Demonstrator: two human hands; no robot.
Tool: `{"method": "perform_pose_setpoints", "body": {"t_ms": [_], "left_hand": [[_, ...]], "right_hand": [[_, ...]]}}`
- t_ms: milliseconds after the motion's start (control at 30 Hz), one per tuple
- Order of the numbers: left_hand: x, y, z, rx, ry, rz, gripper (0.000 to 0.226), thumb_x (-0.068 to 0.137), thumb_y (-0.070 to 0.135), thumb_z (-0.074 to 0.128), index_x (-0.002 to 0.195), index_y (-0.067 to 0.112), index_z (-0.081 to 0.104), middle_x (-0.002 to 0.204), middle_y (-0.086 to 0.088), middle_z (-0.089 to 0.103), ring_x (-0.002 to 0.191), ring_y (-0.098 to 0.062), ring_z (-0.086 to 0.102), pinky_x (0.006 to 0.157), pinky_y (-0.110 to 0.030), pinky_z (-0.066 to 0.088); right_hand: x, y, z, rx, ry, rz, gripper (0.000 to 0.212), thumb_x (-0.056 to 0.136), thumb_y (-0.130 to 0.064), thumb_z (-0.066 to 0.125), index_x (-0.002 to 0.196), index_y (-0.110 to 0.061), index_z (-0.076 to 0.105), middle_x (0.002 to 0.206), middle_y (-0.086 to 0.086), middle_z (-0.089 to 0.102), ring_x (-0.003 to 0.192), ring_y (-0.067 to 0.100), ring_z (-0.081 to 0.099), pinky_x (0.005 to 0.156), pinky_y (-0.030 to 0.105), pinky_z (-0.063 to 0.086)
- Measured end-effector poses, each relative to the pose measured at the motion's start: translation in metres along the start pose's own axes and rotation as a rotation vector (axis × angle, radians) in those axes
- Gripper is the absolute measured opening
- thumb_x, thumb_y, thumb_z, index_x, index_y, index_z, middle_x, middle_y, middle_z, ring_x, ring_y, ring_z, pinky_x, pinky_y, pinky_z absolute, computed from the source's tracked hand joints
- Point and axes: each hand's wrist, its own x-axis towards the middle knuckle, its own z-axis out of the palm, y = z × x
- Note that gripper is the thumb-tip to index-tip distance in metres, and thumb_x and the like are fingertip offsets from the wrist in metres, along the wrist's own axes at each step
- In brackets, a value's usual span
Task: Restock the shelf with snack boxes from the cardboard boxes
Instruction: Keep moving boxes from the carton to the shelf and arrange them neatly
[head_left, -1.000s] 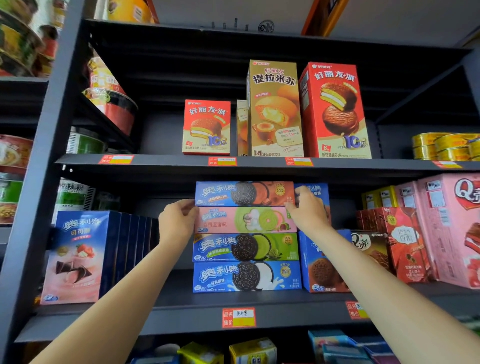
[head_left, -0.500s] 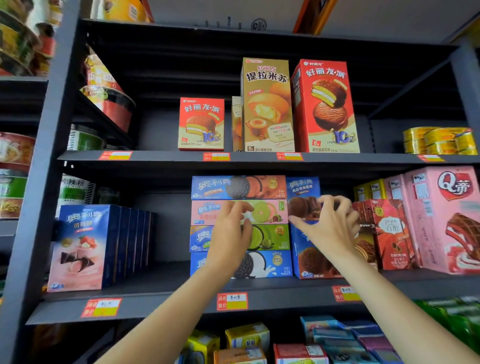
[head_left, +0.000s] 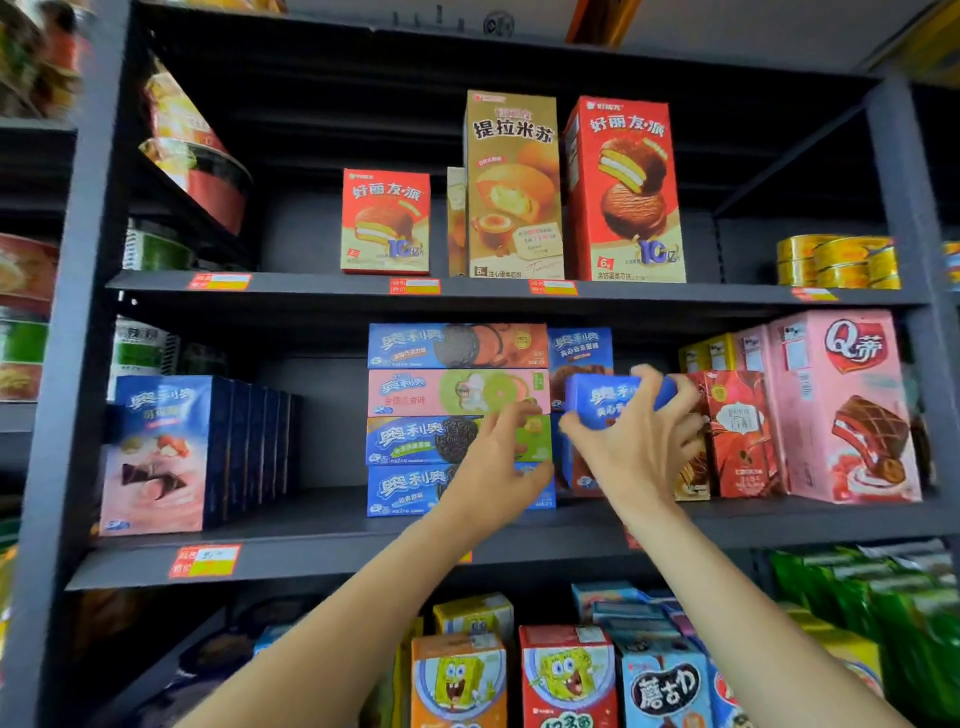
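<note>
While right hand (head_left: 631, 452) grips blue box (head_left: 610, 402) — four stacked boxes (head_left: 457, 418) beside.

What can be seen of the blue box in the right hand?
The blue snack box is glossy printed cardboard with white characters on its face. It is tilted, its top leaning toward the camera, in front of another blue box standing on the middle shelf, right of the stack of four flat cookie boxes. The right hand grips it with curled fingers over its top and right edge; its lower part is hidden behind that hand. The left hand is beside it, not touching.
</note>
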Motion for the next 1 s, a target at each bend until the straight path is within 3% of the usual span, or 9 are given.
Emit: {"method": "perform_pose_setpoints", "body": {"t_ms": [100, 233, 400, 500, 600, 667, 833, 933, 1000], "left_hand": [[-0.015, 0.008, -0.026, -0.121, 0.083, 0.074, 0.053, 0.079, 0.019, 0.062, 0.124, 0.030, 0.036, 0.124, 0.008, 0.043, 0.096, -0.011, 0.054, 0.082, -0.024, 0.051], [-0.047, 0.002, -0.075, -0.165, 0.264, 0.076, 0.052, 0.073, 0.031, 0.061, 0.120, 0.032, 0.038, 0.117, 0.021, 0.050, 0.100, 0.001, 0.057, 0.073, -0.009, 0.048], [-0.090, -0.030, -0.142, -0.070, 0.332, -0.044, 0.047, 0.068, 0.044, 0.055, 0.112, 0.040, 0.039, 0.113, 0.015, 0.055, 0.092, 0.002, 0.059, 0.072, -0.017, 0.052], [-0.098, -0.053, -0.164, 0.056, 0.300, -0.214, 0.047, 0.074, 0.030, 0.056, 0.118, 0.024, 0.039, 0.109, 0.014, 0.057, 0.084, 0.008, 0.060, 0.075, -0.013, 0.049], [-0.094, -0.076, -0.176, 0.153, 0.234, -0.400, 0.053, 0.087, 0.015, 0.060, 0.133, 0.009, 0.034, 0.123, -0.005, 0.058, 0.103, -0.017, 0.060, 0.092, -0.036, 0.048], [-0.086, -0.085, -0.178, 0.192, 0.196, -0.445, 0.058, 0.088, 0.011, 0.060, 0.137, 0.007, 0.030, 0.129, -0.011, 0.054, 0.109, -0.025, 0.058, 0.096, -0.042, 0.046], [-0.068, -0.100, -0.169, 0.409, 0.180, -0.463, 0.070, 0.089, 0.014, 0.059, 0.145, 0.009, 0.017, 0.134, -0.016, 0.050, 0.114, -0.031, 0.055, 0.091, -0.033, 0.042], [-0.064, -0.108, -0.161, 0.521, 0.197, -0.466, 0.069, 0.092, 0.015, 0.055, 0.146, 0.010, 0.013, 0.118, -0.020, 0.060, 0.105, -0.035, 0.058, 0.077, -0.032, 0.040], [-0.061, -0.115, -0.159, 0.553, 0.207, -0.489, 0.070, 0.092, 0.015, 0.054, 0.147, 0.011, 0.010, 0.113, -0.020, 0.062, 0.103, -0.036, 0.058, 0.077, -0.034, 0.041]], "right_hand": [[-0.016, -0.033, -0.018, 0.163, 0.063, -0.131, 0.079, 0.065, -0.047, 0.072, 0.130, -0.016, 0.038, 0.140, 0.013, 0.024, 0.115, 0.038, 0.037, 0.092, 0.047, 0.035], [-0.058, -0.094, -0.015, 0.356, 0.009, -0.266, 0.078, 0.063, -0.054, 0.067, 0.127, -0.020, 0.040, 0.137, 0.011, 0.029, 0.118, 0.034, 0.038, 0.093, 0.048, 0.038], [-0.101, -0.155, 0.018, 0.382, -0.225, -0.337, 0.079, 0.069, -0.055, 0.068, 0.132, -0.021, 0.036, 0.139, 0.009, 0.024, 0.121, 0.032, 0.034, 0.095, 0.044, 0.037], [-0.118, -0.166, 0.045, 0.398, -0.414, -0.377, 0.070, 0.075, -0.049, 0.068, 0.133, -0.024, 0.037, 0.137, 0.007, 0.025, 0.122, 0.030, 0.032, 0.098, 0.038, 0.034], [-0.125, -0.161, 0.067, 0.372, -0.556, -0.458, 0.062, 0.085, -0.029, 0.065, 0.137, -0.022, 0.032, 0.136, 0.006, 0.025, 0.122, 0.029, 0.034, 0.098, 0.036, 0.039], [-0.120, -0.158, 0.076, 0.338, -0.566, -0.498, 0.065, 0.087, -0.019, 0.064, 0.140, -0.020, 0.027, 0.139, 0.006, 0.024, 0.125, 0.027, 0.035, 0.099, 0.036, 0.041], [-0.100, -0.151, 0.092, 0.188, -0.552, -0.609, 0.063, 0.090, -0.013, 0.059, 0.143, -0.009, 0.024, 0.143, 0.007, 0.027, 0.130, 0.024, 0.033, 0.101, 0.032, 0.037], [-0.092, -0.148, 0.099, 0.044, -0.455, -0.697, 0.057, 0.092, -0.017, 0.058, 0.141, -0.009, 0.030, 0.146, 0.006, 0.024, 0.127, 0.027, 0.029, 0.101, 0.035, 0.033], [-0.088, -0.149, 0.105, -0.045, -0.383, -0.741, 0.054, 0.090, -0.017, 0.060, 0.138, -0.010, 0.037, 0.145, 0.006, 0.027, 0.124, 0.029, 0.031, 0.096, 0.038, 0.034]]}}
